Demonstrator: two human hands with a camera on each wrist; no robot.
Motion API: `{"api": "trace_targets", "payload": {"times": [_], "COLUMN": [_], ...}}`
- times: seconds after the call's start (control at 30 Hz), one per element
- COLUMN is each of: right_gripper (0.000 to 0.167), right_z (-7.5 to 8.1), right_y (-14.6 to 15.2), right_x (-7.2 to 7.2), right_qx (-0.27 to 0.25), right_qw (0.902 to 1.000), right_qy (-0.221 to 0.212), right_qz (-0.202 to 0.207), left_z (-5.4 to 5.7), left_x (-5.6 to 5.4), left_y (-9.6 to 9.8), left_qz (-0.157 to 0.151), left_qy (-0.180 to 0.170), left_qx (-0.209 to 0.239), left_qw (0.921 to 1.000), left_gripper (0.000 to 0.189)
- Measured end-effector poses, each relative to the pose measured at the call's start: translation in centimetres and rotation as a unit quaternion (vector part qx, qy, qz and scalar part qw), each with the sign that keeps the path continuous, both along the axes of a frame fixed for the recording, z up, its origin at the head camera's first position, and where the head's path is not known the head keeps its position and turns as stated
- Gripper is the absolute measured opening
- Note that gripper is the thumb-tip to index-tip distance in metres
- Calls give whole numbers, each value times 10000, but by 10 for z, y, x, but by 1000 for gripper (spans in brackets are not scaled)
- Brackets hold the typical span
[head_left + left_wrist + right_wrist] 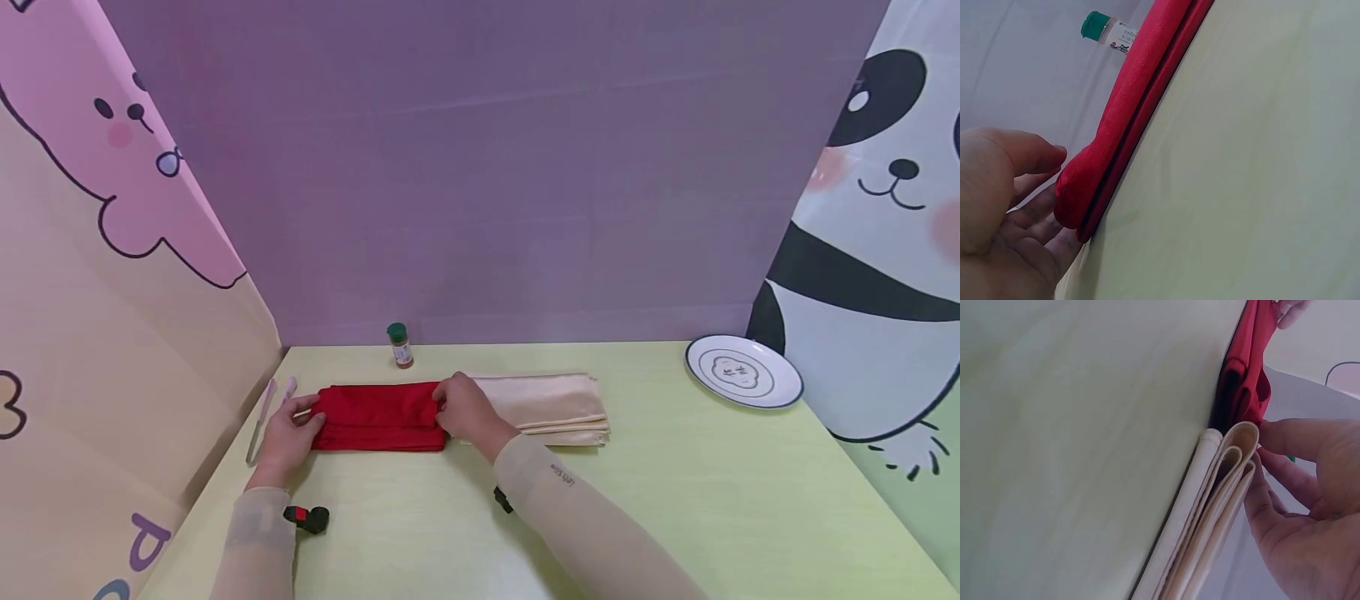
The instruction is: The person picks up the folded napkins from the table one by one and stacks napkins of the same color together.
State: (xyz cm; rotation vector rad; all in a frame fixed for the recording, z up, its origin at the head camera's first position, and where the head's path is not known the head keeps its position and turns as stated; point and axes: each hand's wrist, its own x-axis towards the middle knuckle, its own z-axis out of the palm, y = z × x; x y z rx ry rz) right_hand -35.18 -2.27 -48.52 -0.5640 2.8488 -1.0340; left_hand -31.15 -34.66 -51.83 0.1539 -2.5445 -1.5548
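Observation:
A folded red cloth (382, 417) lies in layers on the table, between my two hands. At its left end is my left hand (285, 437), fingers fairly straight and touching the cloth's edge; the left wrist view has the thumb apart from the other fingers beside the red cloth (1138, 100). My right hand (468, 412) pinches the red cloth's right end between thumb and fingers. Just right of it, partly behind that hand, lies a folded cream cloth (547, 404). In the right wrist view the cream cloth's looped folds (1210, 487) sit close against the right fingers.
A small green-capped jar (401, 346) stands behind the red cloth. Pink-ended tongs (258, 429) lie at the table's left edge. A white plate with a dark rim (742, 375) is at the far right. Purple backdrop (510, 183) and printed side panels enclose the table.

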Motion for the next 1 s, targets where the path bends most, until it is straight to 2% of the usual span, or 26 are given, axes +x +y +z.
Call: {"api": "trace_targets", "payload": {"times": [0.2,0.5,0.83,1.0], "right_gripper": [21,21,23,24], "right_z": [-3,1,6,9], "right_y": [-3,0,7,15], "right_x": [-1,4,7,10], "right_qx": [402,167,-52,-270], "right_qw": [9990,9999,9998,9994], "right_qy": [172,0,-114,25], "right_qz": [55,31,161,206], "left_z": [1,1,7,10], "left_x": [1,1,3,4], "left_y": [0,2,5,4], "left_qz": [2,11,16,90], "left_qy": [-47,-21,-15,-6], "left_qx": [-2,13,138,182], "left_qw": [10000,10000,9999,9998], "left_gripper": [45,45,46,45]}}
